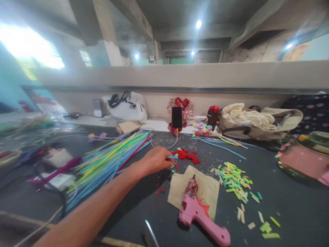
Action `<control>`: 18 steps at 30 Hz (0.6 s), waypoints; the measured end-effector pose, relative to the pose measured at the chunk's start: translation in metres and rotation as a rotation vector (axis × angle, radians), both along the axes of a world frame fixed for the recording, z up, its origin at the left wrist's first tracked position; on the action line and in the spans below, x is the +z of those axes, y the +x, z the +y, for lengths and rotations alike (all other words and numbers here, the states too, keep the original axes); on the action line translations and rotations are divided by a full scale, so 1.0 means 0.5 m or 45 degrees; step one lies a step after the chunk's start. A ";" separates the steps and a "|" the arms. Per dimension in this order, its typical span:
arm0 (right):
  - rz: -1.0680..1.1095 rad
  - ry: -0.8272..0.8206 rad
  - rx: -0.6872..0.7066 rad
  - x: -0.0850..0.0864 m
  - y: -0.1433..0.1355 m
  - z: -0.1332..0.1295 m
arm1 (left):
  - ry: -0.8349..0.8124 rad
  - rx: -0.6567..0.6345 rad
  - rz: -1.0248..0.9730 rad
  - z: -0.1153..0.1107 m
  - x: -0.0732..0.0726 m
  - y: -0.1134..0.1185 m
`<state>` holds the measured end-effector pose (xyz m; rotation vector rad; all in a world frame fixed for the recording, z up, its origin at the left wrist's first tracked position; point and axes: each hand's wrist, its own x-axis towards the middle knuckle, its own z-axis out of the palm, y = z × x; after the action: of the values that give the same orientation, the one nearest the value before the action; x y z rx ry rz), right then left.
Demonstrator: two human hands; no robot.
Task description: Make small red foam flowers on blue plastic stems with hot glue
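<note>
Fingers [168, 162] of the left hand [157, 160] are closed on a thin blue piece [172, 156]. The blue piece is pinched at the tips, and its free end is pointed to the right, towards a pile of small red pieces [187, 155] that is set just beside it. How far the blue piece is hidden by the fingers cannot be told. A few loose red pieces [160, 190] are scattered on the table [144, 206], nearer than the hand. The right hand is not shown.

To the left of the hand, a bundle of long stems [110, 157] in blue, green and yellow is laid out slantwise, with a red stem [133, 152] along its right side. To the near right, a pink glue gun [196, 214] is laid with its nozzle over a tan sheet [210, 187]. Small green, yellow and pale pieces [235, 181] are strewn to the right of the sheet. At the near edge of the view, part of a metallic object [151, 233] is seen. A phone [177, 117] is stood upright at the far side, with a cable [175, 142] plugged into its lower end.
</note>
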<state>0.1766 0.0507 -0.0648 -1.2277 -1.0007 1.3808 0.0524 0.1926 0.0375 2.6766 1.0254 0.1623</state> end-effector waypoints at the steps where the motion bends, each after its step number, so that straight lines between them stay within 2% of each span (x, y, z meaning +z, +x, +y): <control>1: 0.004 -0.007 -0.015 -0.002 0.001 -0.001 | 0.027 -0.022 0.000 0.005 -0.005 0.013; 6: -0.028 0.017 -0.080 -0.017 0.017 0.003 | 0.086 -0.116 0.048 0.016 -0.036 0.058; 10: -0.034 0.024 -0.071 -0.027 0.026 0.010 | 0.090 -0.116 0.037 0.016 -0.040 0.063; 14: 0.008 -0.014 0.006 -0.033 0.020 0.012 | 0.069 -0.028 -0.060 0.014 -0.014 0.035; 18: -0.035 0.001 0.029 -0.028 0.017 0.013 | -0.034 0.087 -0.179 -0.007 0.010 -0.030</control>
<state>0.1852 0.0570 -0.0790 -1.2411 -1.0372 1.3845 0.0374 0.1889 0.0427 2.5667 1.0676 0.3425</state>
